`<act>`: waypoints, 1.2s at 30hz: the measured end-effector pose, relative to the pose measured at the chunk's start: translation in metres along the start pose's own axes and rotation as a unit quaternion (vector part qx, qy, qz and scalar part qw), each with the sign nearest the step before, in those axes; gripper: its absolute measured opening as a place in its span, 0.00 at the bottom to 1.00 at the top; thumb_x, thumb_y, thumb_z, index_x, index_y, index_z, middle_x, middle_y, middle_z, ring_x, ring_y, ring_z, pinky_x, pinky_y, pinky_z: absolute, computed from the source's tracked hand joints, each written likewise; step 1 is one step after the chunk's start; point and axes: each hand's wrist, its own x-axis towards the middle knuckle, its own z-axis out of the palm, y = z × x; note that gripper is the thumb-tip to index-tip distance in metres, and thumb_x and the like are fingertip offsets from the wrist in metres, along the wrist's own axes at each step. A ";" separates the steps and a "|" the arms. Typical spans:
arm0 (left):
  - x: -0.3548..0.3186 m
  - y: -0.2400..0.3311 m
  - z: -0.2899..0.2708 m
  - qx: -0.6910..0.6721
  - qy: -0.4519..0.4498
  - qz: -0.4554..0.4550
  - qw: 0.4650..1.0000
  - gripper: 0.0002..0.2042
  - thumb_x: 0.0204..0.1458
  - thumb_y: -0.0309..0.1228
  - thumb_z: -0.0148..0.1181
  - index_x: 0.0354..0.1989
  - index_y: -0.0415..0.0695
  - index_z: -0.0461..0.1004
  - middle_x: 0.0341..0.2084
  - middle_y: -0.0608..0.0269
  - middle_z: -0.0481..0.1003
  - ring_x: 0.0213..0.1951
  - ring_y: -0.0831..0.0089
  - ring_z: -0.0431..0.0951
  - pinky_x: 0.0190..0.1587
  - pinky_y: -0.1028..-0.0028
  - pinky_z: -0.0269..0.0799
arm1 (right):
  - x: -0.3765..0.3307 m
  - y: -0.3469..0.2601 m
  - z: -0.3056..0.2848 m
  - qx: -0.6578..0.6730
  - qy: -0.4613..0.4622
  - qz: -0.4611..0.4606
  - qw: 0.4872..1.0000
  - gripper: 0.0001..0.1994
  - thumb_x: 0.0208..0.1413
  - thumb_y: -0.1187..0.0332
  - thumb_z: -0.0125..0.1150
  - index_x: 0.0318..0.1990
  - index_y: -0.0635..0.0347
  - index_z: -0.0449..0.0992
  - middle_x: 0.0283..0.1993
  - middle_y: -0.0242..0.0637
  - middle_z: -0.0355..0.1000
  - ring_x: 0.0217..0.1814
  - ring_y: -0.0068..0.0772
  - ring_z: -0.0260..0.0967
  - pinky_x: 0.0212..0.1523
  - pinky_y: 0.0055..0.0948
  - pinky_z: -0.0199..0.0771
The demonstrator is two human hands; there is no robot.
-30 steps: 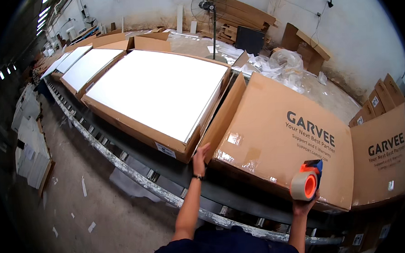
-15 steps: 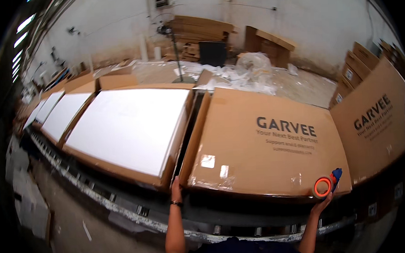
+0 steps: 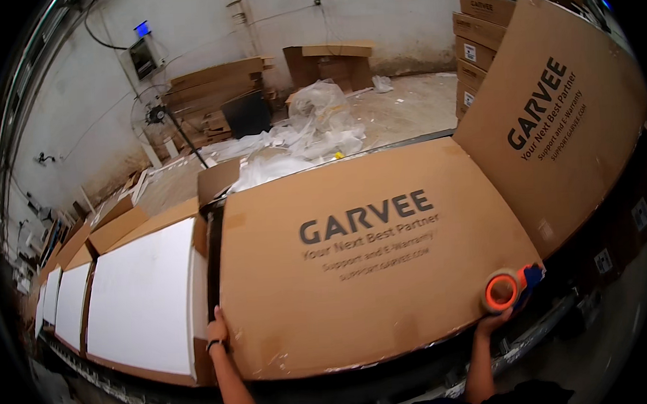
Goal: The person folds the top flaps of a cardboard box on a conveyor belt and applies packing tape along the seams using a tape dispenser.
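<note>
A large closed brown cardboard carton (image 3: 373, 302) with dark print lies flat in front of me on a roller conveyor. My left hand (image 3: 217, 330) rests against its left side near the front corner, a finger pointing up along the edge; its other fingers are partly hidden. At the front right corner, my right hand (image 3: 494, 322) is closed around a tape dispenser (image 3: 502, 293) with an orange ring, a brown tape roll and a blue part. The dispenser sits against the carton's edge, and the fingers beneath it are partly hidden.
Open cartons with white panels (image 3: 142, 303) line the conveyor to the left. Another large printed carton (image 3: 553, 117) leans up at the right, before stacked boxes (image 3: 477, 55). Crumpled plastic wrap (image 3: 319, 118) and a thin stand (image 3: 181, 136) are behind. The conveyor rail (image 3: 128, 384) runs along the front.
The view has turned to the right, so the carton and white panels appear farther left. Both hands keep their places at the carton's sides, and the right one still holds the tape dispenser.
</note>
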 end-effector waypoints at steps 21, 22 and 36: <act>-0.089 0.018 0.003 0.025 0.135 -0.019 0.990 0.31 0.54 0.53 0.40 0.55 0.36 0.61 0.45 0.36 0.69 0.48 0.44 0.69 0.50 0.55 0.64 | 0.009 -0.075 0.065 0.033 -0.036 0.169 0.984 0.36 0.57 0.41 0.30 0.60 0.68 0.54 0.64 0.44 0.49 0.66 0.38 0.47 0.65 0.36 0.45; -0.073 0.023 0.002 -0.002 0.139 0.037 0.990 0.29 0.53 0.48 0.45 0.56 0.35 0.59 0.49 0.36 0.66 0.51 0.46 0.66 0.52 0.57 0.63 | 0.011 -0.079 0.073 0.029 -0.041 0.162 0.986 0.36 0.57 0.41 0.30 0.60 0.68 0.54 0.64 0.43 0.49 0.66 0.38 0.47 0.65 0.36 0.45; 0.228 0.224 0.006 0.027 0.076 0.228 0.970 0.37 0.45 0.57 0.50 0.64 0.58 0.48 0.59 0.46 0.50 0.56 0.43 0.59 0.55 0.53 0.59 | -0.009 -0.144 0.168 -0.094 -0.050 0.041 0.993 0.35 0.58 0.42 0.30 0.60 0.67 0.54 0.65 0.43 0.49 0.66 0.38 0.47 0.65 0.36 0.45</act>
